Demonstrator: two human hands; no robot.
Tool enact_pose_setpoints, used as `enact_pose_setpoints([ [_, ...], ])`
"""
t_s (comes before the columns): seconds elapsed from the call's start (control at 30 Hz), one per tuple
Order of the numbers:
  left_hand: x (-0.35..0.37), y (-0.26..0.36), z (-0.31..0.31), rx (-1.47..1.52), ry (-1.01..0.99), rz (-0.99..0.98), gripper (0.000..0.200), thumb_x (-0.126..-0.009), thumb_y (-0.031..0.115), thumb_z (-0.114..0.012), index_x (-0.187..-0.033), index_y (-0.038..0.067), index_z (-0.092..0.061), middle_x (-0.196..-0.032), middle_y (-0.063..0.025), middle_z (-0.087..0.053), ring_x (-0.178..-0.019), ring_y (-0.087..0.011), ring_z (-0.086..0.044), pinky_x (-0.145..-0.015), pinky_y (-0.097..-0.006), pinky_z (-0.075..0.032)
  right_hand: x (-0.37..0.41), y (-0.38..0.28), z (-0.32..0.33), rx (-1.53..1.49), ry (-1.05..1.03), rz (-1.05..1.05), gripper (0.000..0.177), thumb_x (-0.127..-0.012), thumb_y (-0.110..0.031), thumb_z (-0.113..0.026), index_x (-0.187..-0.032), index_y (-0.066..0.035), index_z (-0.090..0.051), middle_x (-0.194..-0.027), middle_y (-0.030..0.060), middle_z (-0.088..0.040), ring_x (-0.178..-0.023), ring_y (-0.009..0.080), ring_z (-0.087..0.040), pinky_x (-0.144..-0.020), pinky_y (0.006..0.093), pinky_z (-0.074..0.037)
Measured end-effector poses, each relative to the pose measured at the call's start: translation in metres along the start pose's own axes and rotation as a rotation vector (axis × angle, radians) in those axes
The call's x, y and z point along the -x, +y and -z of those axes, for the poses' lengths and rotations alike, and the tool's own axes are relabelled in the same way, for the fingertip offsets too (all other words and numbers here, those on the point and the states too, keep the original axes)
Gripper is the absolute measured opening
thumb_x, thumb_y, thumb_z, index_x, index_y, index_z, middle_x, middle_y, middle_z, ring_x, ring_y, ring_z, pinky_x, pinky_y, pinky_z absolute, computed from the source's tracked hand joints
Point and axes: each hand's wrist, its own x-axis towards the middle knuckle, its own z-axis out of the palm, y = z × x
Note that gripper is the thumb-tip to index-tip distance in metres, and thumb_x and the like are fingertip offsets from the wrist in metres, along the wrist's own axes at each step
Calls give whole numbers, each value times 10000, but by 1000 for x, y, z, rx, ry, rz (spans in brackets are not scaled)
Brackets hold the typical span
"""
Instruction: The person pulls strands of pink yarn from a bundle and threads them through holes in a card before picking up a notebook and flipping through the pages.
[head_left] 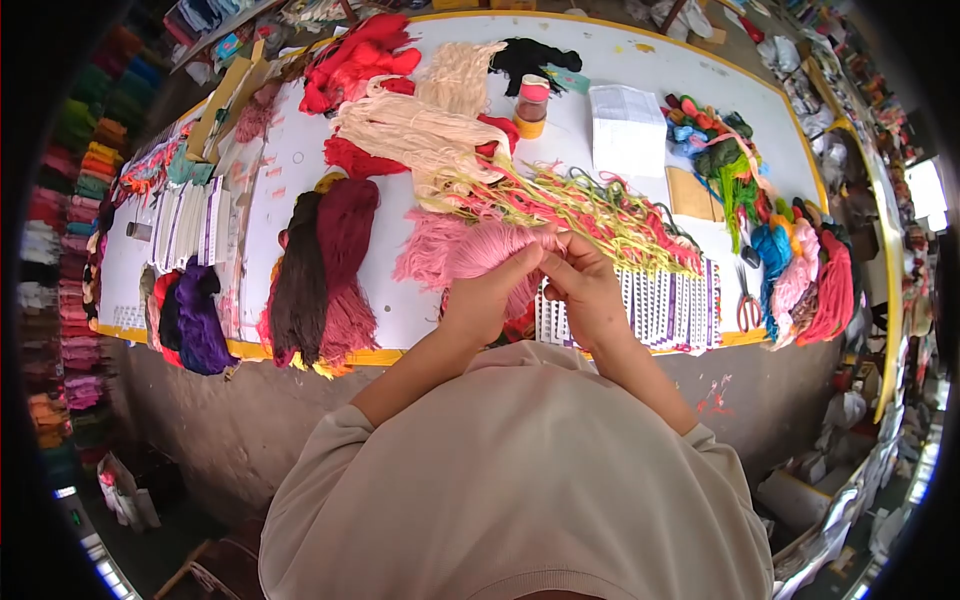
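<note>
My left hand (487, 298) is wrapped round a thick pink thread bundle (484, 249) near the table's front edge. At the bundle's right end, my right hand (588, 290) pinches with thumb and fingertips close to my left fingertips; what lies between them is too small to make out. More pink strands spread out to the left of the bundle. Behind my hands lie mixed red, yellow and green threads (600, 215). White cards with rows of holes (660, 308) stand in a row just right of my right hand.
Cream skeins (400, 130), red skeins (355, 65) and a jar (532, 105) lie farther back. Dark and maroon skeins (345, 225) hang over the front edge at left. Scissors (748, 305) and coloured skeins (830, 290) are at right, beside a paper sheet (628, 130).
</note>
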Motion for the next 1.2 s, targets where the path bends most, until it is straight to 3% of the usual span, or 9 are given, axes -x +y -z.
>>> enact_pose_setpoints([
  [0.27, -4, -7, 12, 191, 36, 97, 316, -1007, 193, -501, -1207, -31, -596, -1164, -91, -625, -1068, -151, -584, -920, -295, -473, 2, 1, 4, -345, -25, -53, 27, -904, -114, -627, -905, -119, -601, -778, -52, -596, -614, 26, -473, -569, 224, -415],
  [0.33, -5, -5, 10, 324, 0, 120, 345, -1014, 234, -495, -1206, -35, -593, -1156, -91, -624, -1070, -160, -583, -927, -302, -469, 4, -5, 1, -314, 14, -62, 29, -907, -122, -622, -913, -117, -594, -774, -53, -593, -604, 27, -471, -562, 218, -410],
  [0.53, -1, -1, 3, 269, -16, 138, 353, -1013, 255, -496, -1192, -31, -600, -1148, -88, -625, -1059, -167, -584, -938, -308, -464, 3, -2, -3, 27, 23, -23, 26, -910, -123, -617, -926, -103, -617, -833, -41, -628, -600, 29, -471, -560, 205, -409],
  [0.67, 1, -3, 2, 191, 38, 126, 352, -1020, 254, -477, -1192, -29, -596, -1154, -87, -621, -1067, -168, -578, -949, -307, -454, 3, 4, -1, 18, 28, -10, 34, -913, -122, -613, -935, -101, -627, -858, -32, -642, -607, 28, -481, -555, 204, -413],
  [0.73, 0, -7, 9, 217, 29, 145, 352, -1024, 252, -465, -1194, -30, -589, -1146, -89, -619, -1058, -170, -579, -939, -303, -455, 4, 2, -1, -184, 50, -38, 34, -917, -123, -607, -934, -101, -626, -848, -29, -641, -616, 29, -493, -549, 203, -419],
  [0.97, -1, -7, 9, 342, -39, 124, 348, -1023, 259, -468, -1182, -23, -594, -1111, -85, -627, -1013, -169, -590, -915, -307, -466, 4, 3, 4, -146, -1, -14, 53, -924, -125, -600, -953, -96, -634, -820, -32, -627, -621, 35, -493, -553, 207, -428],
  [1.03, 0, -5, 5, 253, -39, 75, 354, -1022, 267, -469, -1196, -19, -586, -1105, -79, -629, -1020, -167, -591, -921, -312, -466, 6, 1, -3, 98, 16, 30, 93, -919, -138, -615, -991, -88, -647, -795, -46, -610, -631, 32, -493, -556, 205, -417],
  [1.13, 0, -13, 6, -12, -36, -14, 356, -1024, 263, -465, -1213, -18, -573, -1110, -79, -628, -1029, -168, -593, -933, -320, -466, 4, 11, 5, 110, -16, 65, 129, -903, -144, -643, -1014, -82, -659, -784, -53, -602, -642, 28, -495, -562, 204, -408],
  [1.2, 0, -14, 6, 10, -52, -24, 357, -1028, 263, -455, -1220, -16, -569, -1139, -84, -617, -1054, -168, -583, -949, -316, -456, 4, 11, 5, 61, 7, 49, 118, -896, -133, -652, -1002, -83, -660, -781, -51, -600, -641, 30, -494, -566, 208, -409],
])
